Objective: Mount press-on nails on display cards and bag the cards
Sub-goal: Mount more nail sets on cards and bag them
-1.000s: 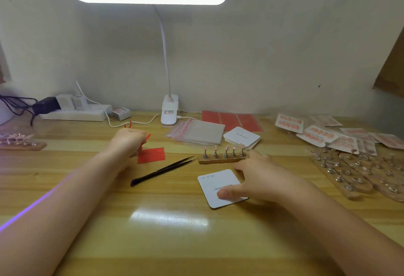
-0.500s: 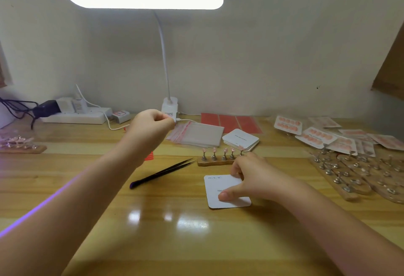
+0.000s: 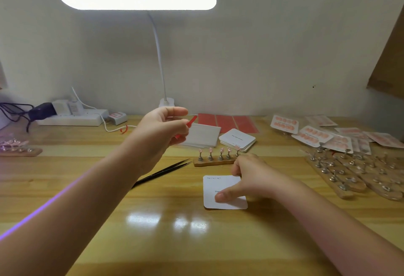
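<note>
A white display card [image 3: 220,188] lies flat on the wooden table [image 3: 153,243], and my right hand [image 3: 247,179] presses it down with the thumb and fingertips. My left hand [image 3: 161,131] is raised above the table with a thin red strip [image 3: 189,123] pinched between its fingers. Just behind the card stands a small wooden holder [image 3: 215,162] with several pink press-on nails on metal stands. A stack of blank cards [image 3: 237,140] and a pile of clear bags [image 3: 203,135] lie further back.
Black tweezers [image 3: 161,171] lie left of the card. Red adhesive sheets [image 3: 227,121] sit by the wall, near the desk lamp [image 3: 161,61]. Bagged nail cards [image 3: 314,135] and empty nail holders [image 3: 349,170] fill the right side. A power strip [image 3: 70,118] and another nail holder [image 3: 19,147] are at left.
My left hand lifted off the table and moved right, now holding a thin red strip in the air. My right hand stayed on the card, which turned slightly.
</note>
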Available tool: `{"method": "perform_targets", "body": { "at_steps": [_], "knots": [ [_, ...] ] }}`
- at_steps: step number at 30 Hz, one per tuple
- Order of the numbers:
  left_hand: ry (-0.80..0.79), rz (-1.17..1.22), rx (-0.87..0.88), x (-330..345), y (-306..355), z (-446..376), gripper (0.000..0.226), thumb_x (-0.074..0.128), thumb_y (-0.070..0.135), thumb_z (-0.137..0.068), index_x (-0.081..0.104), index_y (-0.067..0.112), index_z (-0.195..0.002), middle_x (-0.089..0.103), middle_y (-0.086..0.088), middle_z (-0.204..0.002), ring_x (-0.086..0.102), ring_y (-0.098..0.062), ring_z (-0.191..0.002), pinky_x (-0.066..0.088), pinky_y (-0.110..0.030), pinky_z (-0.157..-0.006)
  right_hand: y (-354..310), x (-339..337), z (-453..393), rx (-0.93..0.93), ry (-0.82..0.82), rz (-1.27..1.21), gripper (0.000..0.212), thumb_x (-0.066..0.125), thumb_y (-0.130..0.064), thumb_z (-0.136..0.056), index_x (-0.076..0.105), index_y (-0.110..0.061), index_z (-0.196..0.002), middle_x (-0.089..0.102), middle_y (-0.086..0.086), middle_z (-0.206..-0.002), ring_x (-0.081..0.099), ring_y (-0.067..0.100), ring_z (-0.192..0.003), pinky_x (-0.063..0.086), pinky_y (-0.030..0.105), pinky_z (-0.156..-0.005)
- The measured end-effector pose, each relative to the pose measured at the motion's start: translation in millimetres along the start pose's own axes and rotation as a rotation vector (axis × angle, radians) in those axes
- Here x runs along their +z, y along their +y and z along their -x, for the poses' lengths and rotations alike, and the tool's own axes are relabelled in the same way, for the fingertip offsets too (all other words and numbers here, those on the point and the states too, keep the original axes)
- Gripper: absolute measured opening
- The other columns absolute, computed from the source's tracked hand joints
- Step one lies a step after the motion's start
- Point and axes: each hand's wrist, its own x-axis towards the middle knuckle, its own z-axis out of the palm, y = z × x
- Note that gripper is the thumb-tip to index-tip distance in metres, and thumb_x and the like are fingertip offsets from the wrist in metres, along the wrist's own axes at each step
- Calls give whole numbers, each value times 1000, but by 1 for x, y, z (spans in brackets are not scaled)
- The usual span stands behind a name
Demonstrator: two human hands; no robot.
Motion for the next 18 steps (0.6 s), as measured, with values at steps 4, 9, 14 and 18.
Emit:
{"method": "perform_targets", "body": {
  "at_steps": [4, 9, 14, 18],
  "knots": [
    [-14, 101, -9, 1, -1, 0, 35, 59, -12, -84, 57, 10, -111, 62, -9, -94, 63, -19, -84, 53, -29, -75, 1, -1, 2, -5, -2, -67, 61, 84, -62, -52, 45, -30, -87, 44, -12, -99, 42, 7, -87, 30, 23, -59],
    [-36, 149, 6, 2, -3, 1, 39, 62, -12, -81, 57, 10, -112, 69, -9, -90, 69, -16, -79, 54, -25, -67, 1, -1, 2, -14, 2, -94, 72, 84, -63, -51, 46, -30, -103, 47, -15, -104, 47, 6, -96, 41, 25, -70],
    [-51, 151, 16, 2, -2, 2, 40, 61, -14, -81, 58, 11, -112, 67, -10, -93, 68, -18, -82, 54, -25, -67, -2, -2, 4, -25, 69, -158, 79, 89, -57, -43, 54, -28, -108, 45, -18, -103, 49, 4, -95, 46, 26, -74],
    [-66, 152, 33, 1, -2, 2, 37, 60, -11, -81, 60, 12, -110, 64, -5, -85, 64, -13, -73, 52, -24, -64, -5, -5, 5, -100, 113, -182, 63, 91, -50, -44, 53, -32, -91, 45, -19, -105, 46, -3, -87, 36, 20, -61]
  ]
}}
